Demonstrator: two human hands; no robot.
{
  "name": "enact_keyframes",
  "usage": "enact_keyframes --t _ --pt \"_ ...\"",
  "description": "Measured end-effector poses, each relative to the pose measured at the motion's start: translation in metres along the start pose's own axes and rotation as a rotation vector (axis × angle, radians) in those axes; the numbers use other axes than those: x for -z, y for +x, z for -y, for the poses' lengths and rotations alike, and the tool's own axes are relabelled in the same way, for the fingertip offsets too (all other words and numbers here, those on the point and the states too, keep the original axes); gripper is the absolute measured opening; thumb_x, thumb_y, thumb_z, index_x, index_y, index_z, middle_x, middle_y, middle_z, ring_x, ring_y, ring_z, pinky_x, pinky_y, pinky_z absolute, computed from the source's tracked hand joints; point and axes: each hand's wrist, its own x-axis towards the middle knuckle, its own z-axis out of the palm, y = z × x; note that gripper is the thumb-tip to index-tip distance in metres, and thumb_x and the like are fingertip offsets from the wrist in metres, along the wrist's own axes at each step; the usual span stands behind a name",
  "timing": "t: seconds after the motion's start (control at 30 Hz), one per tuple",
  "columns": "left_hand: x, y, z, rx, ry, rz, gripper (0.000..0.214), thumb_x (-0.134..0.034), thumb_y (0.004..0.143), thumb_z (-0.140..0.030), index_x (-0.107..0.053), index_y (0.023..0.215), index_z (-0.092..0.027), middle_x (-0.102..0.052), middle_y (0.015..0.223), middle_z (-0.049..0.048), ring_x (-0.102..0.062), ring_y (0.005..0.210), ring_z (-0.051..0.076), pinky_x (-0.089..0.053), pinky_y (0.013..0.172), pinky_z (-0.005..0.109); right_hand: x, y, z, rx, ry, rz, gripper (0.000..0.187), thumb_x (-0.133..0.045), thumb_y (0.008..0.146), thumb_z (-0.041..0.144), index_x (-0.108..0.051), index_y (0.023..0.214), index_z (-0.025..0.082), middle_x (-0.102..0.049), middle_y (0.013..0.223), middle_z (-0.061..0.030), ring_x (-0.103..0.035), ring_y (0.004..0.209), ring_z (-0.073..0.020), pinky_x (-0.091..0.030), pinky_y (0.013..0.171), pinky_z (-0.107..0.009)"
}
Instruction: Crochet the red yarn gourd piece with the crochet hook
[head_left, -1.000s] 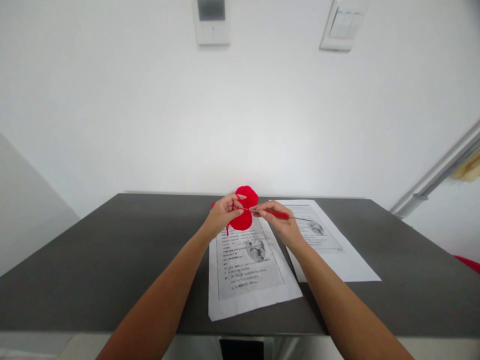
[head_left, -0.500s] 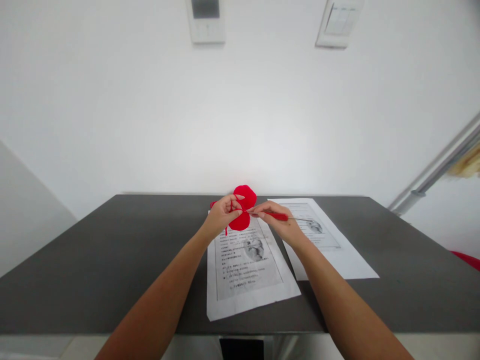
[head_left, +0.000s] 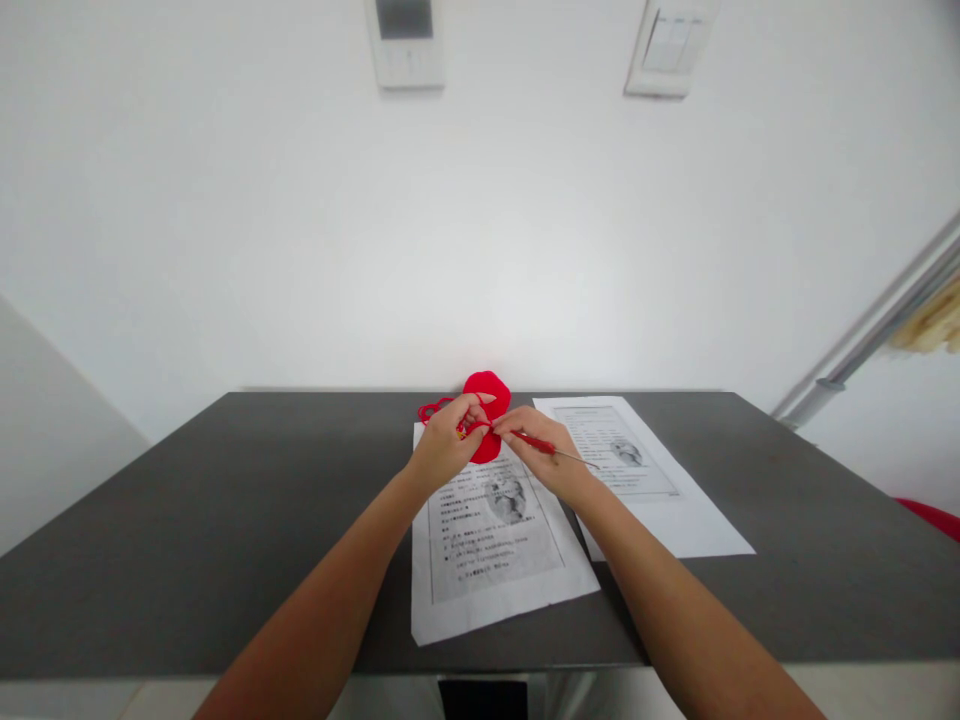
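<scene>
A red crocheted piece (head_left: 489, 396) is held up just above the dark table (head_left: 187, 520), over the far end of a printed sheet (head_left: 491, 540). My left hand (head_left: 444, 442) pinches its left edge, with red yarn (head_left: 429, 409) looped over the fingers. My right hand (head_left: 538, 447) is closed on a red-handled crochet hook (head_left: 541, 446), its tip at the piece and its metal end pointing right. Both hands almost touch at the middle.
A second printed sheet (head_left: 660, 490) lies to the right, partly overlapped by the first. A white wall with an intercom panel (head_left: 405, 40) and a switch plate (head_left: 667, 45) is behind the table. A metal rail (head_left: 870, 335) slants at right; something red (head_left: 934, 518) shows at the right edge.
My right hand has tilted the hook so its metal end points lower and nearer. The hands and red piece sit slightly lower. More yarn loops show at the left of the piece.
</scene>
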Motion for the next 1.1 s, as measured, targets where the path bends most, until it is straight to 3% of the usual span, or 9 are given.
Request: enact_keyframes --t 0.2,0.43,0.73,0.9,1.1 --pt "-0.001 0.004 0.006 0.124 -0.168 -0.069 0.044 -0.068 0.067 -0.015 -0.057 0.11 -0.016 -0.062 0.074 -0.0006 -0.059 0.076 0.016 -0.045 0.08 0.03 -0.006 0.0 0.001 0.07 -0.062 -0.094 0.016 -0.056 0.087 0.021 -0.069 0.094 0.027 -0.067 0.102 -0.0072 -0.062 0.096 -0.0205 -0.049 0.088 -0.038" --pt "0.0 0.006 0.007 0.293 -0.421 -0.078 0.055 -0.078 0.056 -0.018 -0.059 0.108 -0.012 -0.063 0.065 -0.0022 -0.059 0.065 0.013 -0.045 0.069 0.027 -0.005 0.001 0.0 0.157 -0.124 -0.068 0.015 -0.054 0.089 0.018 -0.066 0.095 0.024 -0.068 0.102 -0.0084 -0.064 0.096 -0.0195 -0.052 0.085 -0.037" --pt "-0.013 0.002 0.009 0.474 -0.849 -0.104 0.052 -0.081 0.051 -0.016 -0.063 0.1 -0.011 -0.064 0.066 -0.0015 -0.06 0.063 0.011 -0.045 0.067 0.024 -0.005 -0.002 -0.005 0.307 -0.242 -0.079 0.019 -0.051 0.089 0.012 -0.062 0.101 0.023 -0.063 0.105 -0.0096 -0.062 0.097 -0.0189 -0.054 0.084 -0.036" --pt "-0.019 0.001 0.013 0.416 -0.811 -0.159 0.05 -0.078 0.057 -0.018 -0.06 0.103 -0.012 -0.061 0.063 -0.0037 -0.058 0.06 0.009 -0.044 0.065 0.024 -0.015 -0.004 -0.009 0.291 -0.305 -0.12 0.022 -0.049 0.089 0.012 -0.061 0.103 0.024 -0.058 0.107 -0.0089 -0.058 0.099 -0.0206 -0.053 0.085 -0.038" --pt "-0.01 0.004 0.02 0.247 -0.375 -0.145 0.052 -0.072 0.062 -0.017 -0.057 0.112 -0.011 -0.06 0.064 -0.0036 -0.057 0.063 0.012 -0.045 0.066 0.026 -0.02 -0.004 -0.007 0.225 -0.335 -0.078 0.019 -0.047 0.09 0.013 -0.057 0.103 0.022 -0.058 0.103 -0.0098 -0.056 0.097 -0.0209 -0.051 0.085 -0.038"
